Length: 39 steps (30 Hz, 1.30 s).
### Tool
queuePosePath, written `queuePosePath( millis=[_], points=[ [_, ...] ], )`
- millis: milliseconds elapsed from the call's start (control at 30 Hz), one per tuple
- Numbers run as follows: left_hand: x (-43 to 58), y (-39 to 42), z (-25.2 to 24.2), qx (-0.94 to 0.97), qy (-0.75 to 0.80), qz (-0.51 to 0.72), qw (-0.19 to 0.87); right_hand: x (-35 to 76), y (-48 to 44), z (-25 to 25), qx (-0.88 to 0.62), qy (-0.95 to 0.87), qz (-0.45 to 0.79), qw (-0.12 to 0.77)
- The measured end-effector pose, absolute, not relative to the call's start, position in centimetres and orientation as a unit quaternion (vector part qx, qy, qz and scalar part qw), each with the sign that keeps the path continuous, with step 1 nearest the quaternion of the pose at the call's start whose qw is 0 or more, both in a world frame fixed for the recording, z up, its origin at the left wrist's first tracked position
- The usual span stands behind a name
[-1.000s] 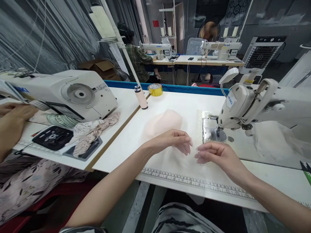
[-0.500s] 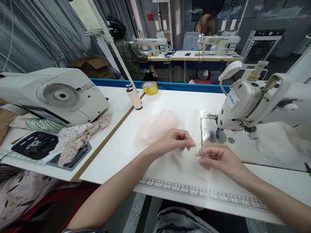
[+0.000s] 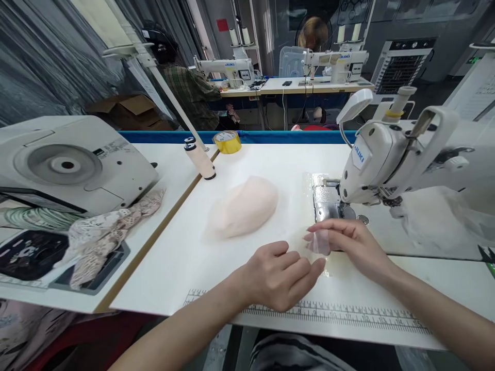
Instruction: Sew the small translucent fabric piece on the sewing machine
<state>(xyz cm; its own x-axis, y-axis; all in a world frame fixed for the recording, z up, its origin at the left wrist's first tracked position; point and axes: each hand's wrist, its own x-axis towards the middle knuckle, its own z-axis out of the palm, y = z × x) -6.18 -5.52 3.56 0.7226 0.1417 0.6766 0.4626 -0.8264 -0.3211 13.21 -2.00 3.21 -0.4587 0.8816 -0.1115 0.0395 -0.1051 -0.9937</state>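
Observation:
My right hand (image 3: 350, 239) is closed in a pinch on a small piece of sheer fabric (image 3: 320, 243), just in front of the needle plate. Below and left of it is my left hand (image 3: 282, 275), its fingers curled in and its back towards me; whatever they hold is hidden. A rounded heap of thin pale pink fabric (image 3: 243, 208) lies on the white table behind my left hand. On the right stands a white JUKI sewing machine (image 3: 375, 159), its metal needle plate (image 3: 327, 203) close to my right fingertips.
A printed ruler (image 3: 348, 314) runs along the front edge. Yellow tape (image 3: 227, 142) and a thread cone (image 3: 200, 158) stand at the back. On the left are another sewing machine (image 3: 69, 159) and lace (image 3: 104, 234). Black scissor-like tips (image 3: 487, 254) show far right. A co-worker (image 3: 189, 93) sits beyond.
My left hand has moved down towards me and turned, fingers curling in. My right hand has risen slightly, with sheer fabric now showing at its fingertips. The camera view has shifted slightly.

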Motion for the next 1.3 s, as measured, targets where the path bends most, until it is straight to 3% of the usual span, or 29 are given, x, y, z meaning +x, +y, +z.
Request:
queuePosePath(
  millis=[633, 800, 900, 1000, 1133, 1300],
  points=[
    [-5.5, -5.5, 2.6, -0.920, -0.128, -0.291, 0.230, 13.8, -2.1, 3.5, -0.384, -0.524, 0.675, 0.351],
    [-5.6, -5.8, 2.3, -0.927, -0.090, -0.314, 0.185, 14.0, -2.0, 3.3, -0.373, -0.519, 0.682, 0.355],
    [-5.9, -5.3, 2.5, -0.898, -0.195, -0.381, 0.103, 14.3, -2.1, 3.2, -0.364, -0.534, 0.677, 0.352],
    [-5.7, -4.0, 3.3, -0.829, -0.381, -0.404, -0.069, 14.5, -2.4, 3.4, -0.359, -0.563, 0.661, 0.343],
    [-5.2, -2.2, 4.9, -0.796, -0.435, -0.248, -0.341, 14.5, -2.6, 3.8, -0.359, -0.601, 0.636, 0.324],
    [-5.1, -1.0, 5.8, -0.757, -0.437, -0.142, -0.466, 14.6, -2.8, 3.9, -0.354, -0.621, 0.615, 0.333]
  ],
)
